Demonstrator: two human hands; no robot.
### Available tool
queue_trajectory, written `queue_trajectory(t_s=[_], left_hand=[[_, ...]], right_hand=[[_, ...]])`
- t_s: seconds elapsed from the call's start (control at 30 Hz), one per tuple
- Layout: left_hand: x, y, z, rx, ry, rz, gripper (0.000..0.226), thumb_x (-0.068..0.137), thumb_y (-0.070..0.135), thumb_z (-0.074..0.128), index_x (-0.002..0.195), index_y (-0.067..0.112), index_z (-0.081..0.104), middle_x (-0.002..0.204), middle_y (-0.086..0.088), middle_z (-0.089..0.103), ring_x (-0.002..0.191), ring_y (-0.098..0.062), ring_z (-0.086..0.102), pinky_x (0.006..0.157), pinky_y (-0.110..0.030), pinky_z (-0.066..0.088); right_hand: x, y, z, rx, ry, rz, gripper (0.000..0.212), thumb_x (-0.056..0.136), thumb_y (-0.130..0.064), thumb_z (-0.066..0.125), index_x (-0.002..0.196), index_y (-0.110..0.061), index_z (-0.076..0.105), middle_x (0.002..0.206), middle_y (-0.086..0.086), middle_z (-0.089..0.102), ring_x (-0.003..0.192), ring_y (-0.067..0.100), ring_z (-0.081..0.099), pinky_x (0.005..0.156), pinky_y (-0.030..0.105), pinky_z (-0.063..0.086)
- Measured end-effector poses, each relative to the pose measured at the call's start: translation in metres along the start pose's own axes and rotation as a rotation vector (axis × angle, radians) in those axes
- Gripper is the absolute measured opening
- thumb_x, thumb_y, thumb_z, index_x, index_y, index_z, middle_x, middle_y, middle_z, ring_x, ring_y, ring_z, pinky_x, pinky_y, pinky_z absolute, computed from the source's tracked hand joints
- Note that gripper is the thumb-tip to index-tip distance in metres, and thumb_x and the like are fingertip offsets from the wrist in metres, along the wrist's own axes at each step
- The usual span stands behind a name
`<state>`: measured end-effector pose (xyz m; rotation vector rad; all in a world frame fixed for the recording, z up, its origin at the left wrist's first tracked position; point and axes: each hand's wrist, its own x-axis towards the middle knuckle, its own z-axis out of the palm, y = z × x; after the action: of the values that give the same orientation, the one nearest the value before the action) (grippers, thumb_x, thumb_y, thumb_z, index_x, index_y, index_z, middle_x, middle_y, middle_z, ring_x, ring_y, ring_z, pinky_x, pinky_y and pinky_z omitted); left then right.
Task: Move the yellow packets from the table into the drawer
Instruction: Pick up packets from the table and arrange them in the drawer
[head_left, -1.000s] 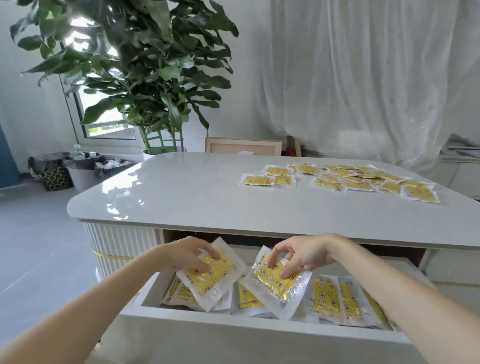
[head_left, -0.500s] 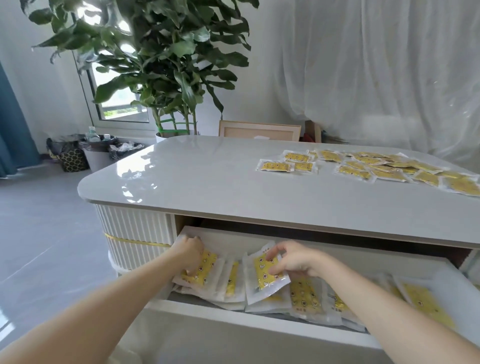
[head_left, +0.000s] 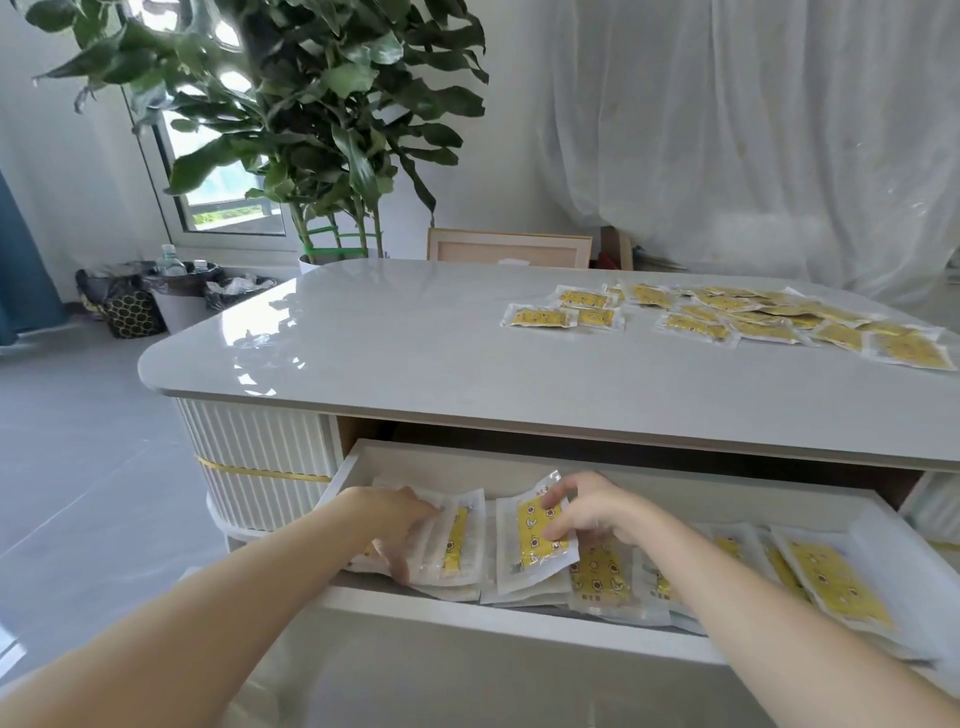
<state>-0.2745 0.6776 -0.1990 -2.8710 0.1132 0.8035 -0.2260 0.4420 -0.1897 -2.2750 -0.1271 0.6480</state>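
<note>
The white drawer (head_left: 519, 621) under the grey table top (head_left: 415, 353) stands pulled out, with several yellow packets lying in it. My left hand (head_left: 400, 525) is inside the drawer's left end, gripping a packet (head_left: 457, 540) that lies on the stack there. My right hand (head_left: 587, 512) pinches another yellow packet (head_left: 530, 535) near the drawer's middle, its far edge tilted up. More packets (head_left: 831, 577) fill the drawer's right half. Several yellow packets (head_left: 727, 317) lie spread over the table's far right.
A large potted plant (head_left: 311, 130) stands behind the table's left end. Bins and a bag (head_left: 171, 296) sit on the floor by the window. A wooden frame (head_left: 509, 249) leans behind the table, with a white curtain (head_left: 753, 130) at the right.
Both hands have gone down from above the drawer's front into it with their packets. The view has swung left and nearer.
</note>
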Motion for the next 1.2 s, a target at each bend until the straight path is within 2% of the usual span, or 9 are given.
queue_trajectory(t_s=[0.1, 0.23, 0.4, 0.53, 0.63, 0.77, 1.03, 1.1, 1.2], left_hand=[[-0.001, 0.002, -0.002, 0.024, -0.032, -0.049, 0.083, 0.075, 0.042, 0.075, 0.143, 0.018, 0.033, 0.136, -0.003, 0.048, 0.120, -0.024, 0.050, 0.100, -0.034, 0.045], [-0.002, 0.011, -0.007, 0.000, -0.020, -0.057, 0.084, 0.074, 0.043, 0.076, 0.143, 0.018, 0.034, 0.132, -0.002, 0.052, 0.117, -0.024, 0.052, 0.099, -0.035, 0.047], [-0.011, 0.033, -0.019, -0.096, 0.122, 0.086, 0.087, 0.079, 0.041, 0.071, 0.150, 0.024, 0.023, 0.150, 0.001, 0.034, 0.137, -0.021, 0.034, 0.110, -0.039, 0.036], [-0.013, 0.051, -0.019, -0.139, 0.114, 0.170, 0.083, 0.082, 0.036, 0.070, 0.150, 0.026, 0.022, 0.152, -0.001, 0.031, 0.136, -0.023, 0.036, 0.110, -0.038, 0.036], [-0.013, 0.061, -0.017, -0.073, 0.098, 0.203, 0.080, 0.085, 0.036, 0.066, 0.150, 0.022, 0.022, 0.153, -0.003, 0.030, 0.139, -0.024, 0.032, 0.113, -0.038, 0.031], [-0.006, 0.062, -0.013, -0.024, 0.042, 0.148, 0.080, 0.086, 0.039, 0.065, 0.150, 0.018, 0.022, 0.152, -0.005, 0.033, 0.137, -0.026, 0.036, 0.111, -0.039, 0.035], [-0.025, 0.060, -0.018, -0.140, 0.103, 0.142, 0.068, 0.090, 0.039, 0.059, 0.148, 0.025, 0.027, 0.153, 0.002, 0.032, 0.135, -0.022, 0.040, 0.108, -0.037, 0.039], [-0.038, 0.060, -0.025, -0.191, 0.159, 0.156, 0.064, 0.091, 0.037, 0.058, 0.147, 0.025, 0.031, 0.150, 0.003, 0.036, 0.133, -0.019, 0.041, 0.109, -0.034, 0.038], [-0.060, 0.059, -0.038, -0.317, 0.264, 0.181, 0.054, 0.092, 0.033, 0.056, 0.143, 0.025, 0.039, 0.142, 0.004, 0.048, 0.125, -0.015, 0.049, 0.103, -0.027, 0.039]], right_hand=[[0.000, 0.003, 0.000, -0.039, 0.026, 0.015, 0.034, 0.073, -0.002, 0.080, 0.099, -0.014, 0.064, 0.088, 0.001, 0.057, 0.082, 0.017, 0.062, 0.051, 0.020, 0.052], [0.001, 0.003, 0.003, -0.090, 0.044, 0.000, 0.031, 0.071, -0.007, 0.083, 0.096, -0.013, 0.066, 0.093, 0.002, 0.062, 0.073, 0.012, 0.064, 0.047, 0.018, 0.051], [0.002, 0.003, 0.005, -0.199, -0.003, -0.102, 0.042, 0.076, -0.010, 0.080, 0.116, -0.014, 0.069, 0.102, 0.002, 0.062, 0.068, 0.008, 0.063, 0.054, 0.015, 0.051], [0.003, 0.006, 0.006, -0.298, 0.011, -0.160, 0.044, 0.078, -0.009, 0.077, 0.120, -0.019, 0.068, 0.108, 0.001, 0.060, 0.068, 0.009, 0.060, 0.059, 0.014, 0.048], [0.004, 0.007, 0.008, -0.319, -0.022, -0.186, 0.047, 0.080, -0.005, 0.074, 0.125, -0.016, 0.064, 0.108, 0.002, 0.061, 0.081, 0.013, 0.061, 0.063, 0.016, 0.048], [0.003, 0.005, 0.010, -0.313, -0.089, -0.221, 0.048, 0.084, -0.006, 0.070, 0.130, -0.013, 0.060, 0.124, 0.002, 0.064, 0.100, 0.014, 0.060, 0.074, 0.018, 0.048], [-0.013, 0.004, -0.003, -0.327, -0.013, -0.281, 0.034, 0.086, -0.011, 0.065, 0.120, -0.018, 0.067, 0.121, 0.000, 0.066, 0.108, 0.013, 0.062, 0.088, 0.021, 0.049], [-0.022, 0.001, -0.012, -0.375, -0.015, -0.293, 0.032, 0.087, -0.012, 0.064, 0.118, -0.018, 0.067, 0.120, 0.000, 0.066, 0.105, 0.013, 0.063, 0.087, 0.023, 0.052], [-0.044, -0.008, -0.030, -0.397, -0.017, -0.296, 0.031, 0.089, -0.014, 0.061, 0.120, -0.018, 0.066, 0.116, 0.000, 0.067, 0.089, 0.014, 0.066, 0.067, 0.018, 0.053]])
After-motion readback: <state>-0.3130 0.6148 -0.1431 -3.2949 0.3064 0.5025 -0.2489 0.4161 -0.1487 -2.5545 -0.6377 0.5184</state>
